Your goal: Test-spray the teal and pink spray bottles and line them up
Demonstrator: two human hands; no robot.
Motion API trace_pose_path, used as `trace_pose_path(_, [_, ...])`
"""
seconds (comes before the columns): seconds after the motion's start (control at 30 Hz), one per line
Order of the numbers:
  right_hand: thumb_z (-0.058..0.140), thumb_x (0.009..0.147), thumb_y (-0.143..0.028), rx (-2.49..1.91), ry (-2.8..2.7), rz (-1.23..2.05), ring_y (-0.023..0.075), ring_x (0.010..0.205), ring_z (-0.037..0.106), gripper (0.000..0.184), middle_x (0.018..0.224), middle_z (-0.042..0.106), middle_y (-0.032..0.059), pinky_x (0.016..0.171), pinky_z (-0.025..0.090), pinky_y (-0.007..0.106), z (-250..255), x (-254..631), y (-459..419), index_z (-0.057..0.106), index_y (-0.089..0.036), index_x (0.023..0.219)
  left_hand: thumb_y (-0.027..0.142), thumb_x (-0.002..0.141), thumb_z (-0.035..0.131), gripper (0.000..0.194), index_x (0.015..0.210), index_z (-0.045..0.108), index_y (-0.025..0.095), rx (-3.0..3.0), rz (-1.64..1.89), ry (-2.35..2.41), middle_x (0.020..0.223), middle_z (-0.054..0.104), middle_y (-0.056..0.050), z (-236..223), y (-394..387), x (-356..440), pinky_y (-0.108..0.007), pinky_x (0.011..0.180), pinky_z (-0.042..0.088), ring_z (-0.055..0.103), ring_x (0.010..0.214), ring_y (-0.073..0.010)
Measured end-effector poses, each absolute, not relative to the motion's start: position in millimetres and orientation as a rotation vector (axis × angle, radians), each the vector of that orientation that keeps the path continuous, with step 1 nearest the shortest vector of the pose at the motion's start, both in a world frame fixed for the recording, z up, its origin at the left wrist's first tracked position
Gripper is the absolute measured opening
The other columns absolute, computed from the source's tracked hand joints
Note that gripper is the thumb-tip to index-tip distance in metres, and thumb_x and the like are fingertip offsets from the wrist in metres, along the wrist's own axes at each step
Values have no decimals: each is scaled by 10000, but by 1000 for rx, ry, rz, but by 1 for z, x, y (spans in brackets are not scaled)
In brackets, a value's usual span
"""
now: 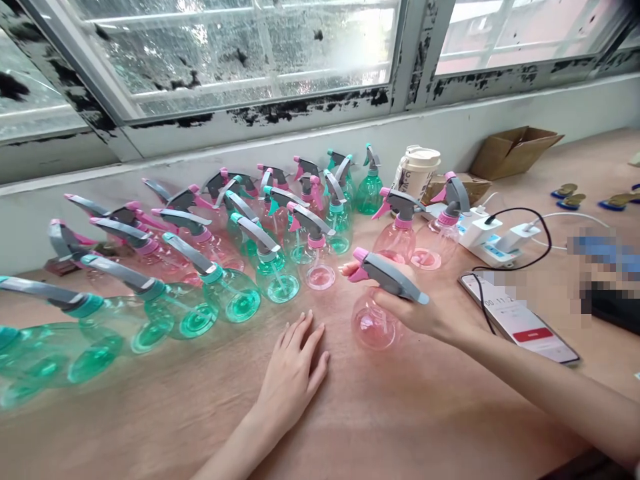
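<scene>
My right hand is wrapped round the neck of a pink spray bottle with a grey trigger head, standing on the wooden table; one finger reaches to the pink trigger. My left hand lies flat on the table, fingers stretched out, holding nothing, just left of that bottle. Beyond it stand several pink and green spray bottles in rows toward the wall.
A phone on a black cable lies right of my right hand. A white power strip, a paper cup and an open cardboard box stand at the back right. A window runs along the wall.
</scene>
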State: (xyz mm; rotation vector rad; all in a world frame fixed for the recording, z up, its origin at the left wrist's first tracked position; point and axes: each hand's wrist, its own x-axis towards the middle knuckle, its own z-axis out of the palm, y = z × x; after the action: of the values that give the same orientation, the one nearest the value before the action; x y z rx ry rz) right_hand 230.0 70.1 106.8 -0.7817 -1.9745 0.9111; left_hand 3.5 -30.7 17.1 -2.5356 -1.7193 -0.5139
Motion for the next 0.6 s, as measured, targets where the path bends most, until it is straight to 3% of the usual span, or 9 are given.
trace_pose_path(0.13, [491,729,-100,-827,-1939,840,191,685,605,348,730,633,0,645,537,321,107,225,78,674,-273,969,296,966,494,382,1327,524,177,-2584,-530,-1688,1452,484,-168,17,-17,16,-547,1085,400,443,1357,-309])
trace_pose_path(0.3, [582,812,-210,-853,-1919,803,154,546,506,77,606,528,-17,526,482,280,102,219,84,603,-251,750,301,961,501,396,1327,528,153,-2600,-550,-1698,1436,496,-180,16,-9,25,-545,1080,404,449,1345,-321])
trace_pose_path(0.47, [613,860,-360,-828,-1871,849,129,572,499,161,693,539,-16,538,459,259,94,214,88,541,-231,797,298,966,491,402,1345,519,168,-2602,-555,-1700,1448,489,-167,16,-9,23,-542,1090,397,434,1359,-314])
trace_pose_path(0.6, [550,909,-332,-755,-1875,772,101,502,381,285,595,407,-54,499,381,251,97,214,87,413,-224,683,290,962,500,402,1345,524,168,-2607,-538,-1675,1453,486,-167,15,-8,21,-544,1087,403,445,1353,-316])
